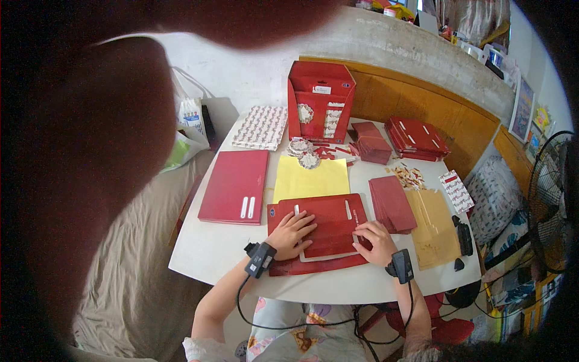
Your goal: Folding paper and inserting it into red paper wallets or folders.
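Observation:
A flat red cardboard sheet with pale slots lies in front of me at the near side of the white table. My left hand rests on its left part, fingers stretched out and apart. At the right edge of the sheet, my right hand has its fingers bent, thumb and forefinger closing on the border. Part of that grip is hidden under the fingers. Below both hands a darker red strip of card shows. A yellow sheet lies just beyond, partly covered by the red cardboard.
Left stands a stack of red card; behind it, patterned sheets. A red display box stands at the back. Right are red card piles, tan sheets and a fan. A dark red blur covers the upper left.

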Action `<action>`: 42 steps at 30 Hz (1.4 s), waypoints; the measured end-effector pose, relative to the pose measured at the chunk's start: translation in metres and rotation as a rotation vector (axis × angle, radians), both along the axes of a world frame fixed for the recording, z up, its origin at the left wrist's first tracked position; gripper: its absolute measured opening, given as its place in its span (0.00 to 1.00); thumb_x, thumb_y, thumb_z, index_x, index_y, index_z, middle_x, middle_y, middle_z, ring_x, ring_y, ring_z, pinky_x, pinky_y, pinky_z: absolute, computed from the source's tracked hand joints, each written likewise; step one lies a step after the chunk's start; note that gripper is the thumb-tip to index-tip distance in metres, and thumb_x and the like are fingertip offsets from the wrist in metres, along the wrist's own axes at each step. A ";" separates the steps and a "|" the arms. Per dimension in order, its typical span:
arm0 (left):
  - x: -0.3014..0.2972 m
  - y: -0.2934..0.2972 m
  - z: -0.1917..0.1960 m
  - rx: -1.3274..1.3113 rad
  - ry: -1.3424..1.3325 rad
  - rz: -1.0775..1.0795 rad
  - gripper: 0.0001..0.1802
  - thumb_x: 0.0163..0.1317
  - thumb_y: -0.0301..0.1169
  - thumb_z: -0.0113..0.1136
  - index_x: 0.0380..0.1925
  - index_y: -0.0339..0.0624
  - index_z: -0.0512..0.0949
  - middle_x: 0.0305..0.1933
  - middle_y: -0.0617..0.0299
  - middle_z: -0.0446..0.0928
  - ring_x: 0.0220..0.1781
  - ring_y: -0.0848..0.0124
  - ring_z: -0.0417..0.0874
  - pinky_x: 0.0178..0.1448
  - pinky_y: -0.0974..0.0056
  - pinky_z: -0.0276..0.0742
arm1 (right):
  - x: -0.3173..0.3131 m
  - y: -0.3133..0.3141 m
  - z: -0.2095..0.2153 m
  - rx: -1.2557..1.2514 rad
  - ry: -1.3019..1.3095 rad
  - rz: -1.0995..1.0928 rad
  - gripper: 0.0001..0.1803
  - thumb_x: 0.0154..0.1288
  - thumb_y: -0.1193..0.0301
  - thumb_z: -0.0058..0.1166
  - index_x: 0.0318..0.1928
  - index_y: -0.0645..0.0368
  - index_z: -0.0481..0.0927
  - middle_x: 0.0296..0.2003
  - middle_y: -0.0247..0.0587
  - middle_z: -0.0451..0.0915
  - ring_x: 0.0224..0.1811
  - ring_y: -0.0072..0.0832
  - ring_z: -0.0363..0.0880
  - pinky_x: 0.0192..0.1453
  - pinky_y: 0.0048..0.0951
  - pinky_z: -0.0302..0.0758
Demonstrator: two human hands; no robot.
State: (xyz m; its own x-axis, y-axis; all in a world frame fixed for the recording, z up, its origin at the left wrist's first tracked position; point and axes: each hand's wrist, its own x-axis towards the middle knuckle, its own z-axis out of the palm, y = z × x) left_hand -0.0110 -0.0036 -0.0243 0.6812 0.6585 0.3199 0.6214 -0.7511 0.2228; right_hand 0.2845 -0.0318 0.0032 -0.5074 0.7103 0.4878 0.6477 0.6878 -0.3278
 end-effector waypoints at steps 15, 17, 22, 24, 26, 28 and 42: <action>0.007 -0.004 0.000 -0.025 0.036 0.020 0.28 0.64 0.42 0.51 0.61 0.41 0.67 0.69 0.52 0.60 0.73 0.55 0.54 0.73 0.49 0.48 | 0.008 -0.002 -0.002 -0.032 -0.010 0.009 0.12 0.56 0.68 0.60 0.40 0.59 0.79 0.42 0.41 0.76 0.48 0.39 0.74 0.52 0.40 0.70; 0.001 -0.007 0.000 -0.028 0.040 0.015 0.28 0.64 0.43 0.51 0.61 0.41 0.67 0.69 0.52 0.60 0.73 0.56 0.54 0.73 0.49 0.48 | 0.002 -0.001 -0.001 -0.046 -0.003 0.020 0.13 0.56 0.68 0.61 0.40 0.59 0.79 0.42 0.41 0.76 0.49 0.39 0.74 0.53 0.40 0.70; 0.001 -0.006 0.004 -0.010 0.024 0.010 0.28 0.63 0.42 0.51 0.61 0.41 0.68 0.68 0.52 0.61 0.73 0.56 0.55 0.73 0.49 0.49 | 0.000 -0.005 0.004 -0.013 -0.023 0.002 0.13 0.55 0.68 0.61 0.41 0.60 0.79 0.42 0.40 0.75 0.49 0.38 0.73 0.54 0.40 0.70; 0.001 -0.005 0.003 -0.007 0.025 0.005 0.28 0.63 0.42 0.52 0.60 0.40 0.68 0.68 0.52 0.61 0.73 0.56 0.55 0.73 0.49 0.49 | 0.000 -0.003 0.003 -0.025 -0.016 -0.010 0.13 0.55 0.69 0.61 0.40 0.60 0.79 0.42 0.40 0.75 0.48 0.39 0.73 0.54 0.40 0.70; -0.001 -0.002 -0.002 -0.014 0.038 0.009 0.28 0.63 0.41 0.52 0.60 0.40 0.68 0.68 0.52 0.61 0.72 0.56 0.55 0.73 0.49 0.49 | -0.003 0.001 0.002 -0.022 0.000 0.031 0.12 0.55 0.69 0.61 0.39 0.60 0.79 0.42 0.40 0.75 0.48 0.39 0.73 0.53 0.40 0.70; -0.002 -0.002 -0.001 -0.004 0.008 0.016 0.27 0.63 0.41 0.52 0.60 0.40 0.68 0.68 0.52 0.61 0.72 0.56 0.56 0.72 0.49 0.50 | -0.002 0.001 0.001 -0.010 -0.011 0.013 0.12 0.55 0.69 0.61 0.39 0.61 0.79 0.42 0.41 0.75 0.47 0.40 0.73 0.51 0.40 0.71; 0.003 0.002 0.002 -0.065 0.057 0.014 0.29 0.64 0.40 0.52 0.63 0.41 0.65 0.70 0.52 0.57 0.74 0.56 0.51 0.75 0.48 0.46 | 0.003 0.004 0.000 -0.048 -0.003 0.011 0.13 0.55 0.69 0.61 0.40 0.60 0.79 0.43 0.41 0.75 0.49 0.40 0.73 0.54 0.40 0.70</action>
